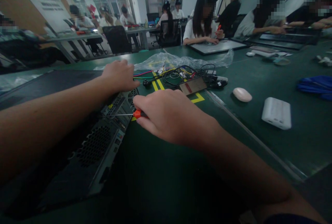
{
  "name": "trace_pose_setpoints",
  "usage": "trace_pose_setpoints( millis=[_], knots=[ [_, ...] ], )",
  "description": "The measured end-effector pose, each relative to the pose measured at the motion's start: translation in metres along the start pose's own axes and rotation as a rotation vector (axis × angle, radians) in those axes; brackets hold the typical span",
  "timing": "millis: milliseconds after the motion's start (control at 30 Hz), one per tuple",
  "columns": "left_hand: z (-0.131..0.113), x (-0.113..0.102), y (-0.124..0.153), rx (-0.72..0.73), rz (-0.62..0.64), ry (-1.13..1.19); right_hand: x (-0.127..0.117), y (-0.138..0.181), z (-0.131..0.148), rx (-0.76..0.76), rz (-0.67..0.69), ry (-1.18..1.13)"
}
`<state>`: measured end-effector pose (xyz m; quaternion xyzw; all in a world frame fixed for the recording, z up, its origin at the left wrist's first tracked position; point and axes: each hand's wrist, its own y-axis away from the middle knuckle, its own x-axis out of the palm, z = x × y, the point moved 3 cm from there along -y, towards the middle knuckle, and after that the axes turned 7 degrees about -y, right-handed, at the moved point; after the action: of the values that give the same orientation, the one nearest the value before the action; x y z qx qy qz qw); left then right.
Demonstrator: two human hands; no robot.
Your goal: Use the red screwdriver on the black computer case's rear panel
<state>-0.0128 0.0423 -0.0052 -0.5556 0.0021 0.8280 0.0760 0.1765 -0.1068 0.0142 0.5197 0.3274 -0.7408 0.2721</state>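
1. Head view: your left hand [119,75] lies palm-down, fingers curled over the far top edge of the computer case [103,141], apparently steadying it.
2. Your right hand [169,115] is closed around the orange-handled screwdriver [129,114], its shaft level, tip at the case's rear panel.
3. Loose cables [181,75] sit just behind, apart from the case.

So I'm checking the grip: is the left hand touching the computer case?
Touching. The head view shows the left hand resting on the top far edge of the computer case, no gap visible.

both forearms bare, a dark sleeve edge at the right elbow.
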Motion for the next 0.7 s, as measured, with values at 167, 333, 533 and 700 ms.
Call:
trace_pose_setpoints(
  millis=[167,333,533,700],
  knots=[
    [0.002,0.004,-0.003,0.06,0.004,-0.049,0.0,0.001,0.001,0.01,-0.001,0.015],
    [0.001,0.009,0.002,0.023,-0.057,0.054,0.0,0.0,0.003,0.027,0.012,0.063],
    [-0.011,0.003,0.012,0.109,0.027,0.025,0.0,0.0,0.006,0.059,0.062,0.122],
    [-0.013,0.0,0.017,0.086,0.048,-0.044,0.0,0.001,0.007,0.084,0.091,0.107]
  ],
)
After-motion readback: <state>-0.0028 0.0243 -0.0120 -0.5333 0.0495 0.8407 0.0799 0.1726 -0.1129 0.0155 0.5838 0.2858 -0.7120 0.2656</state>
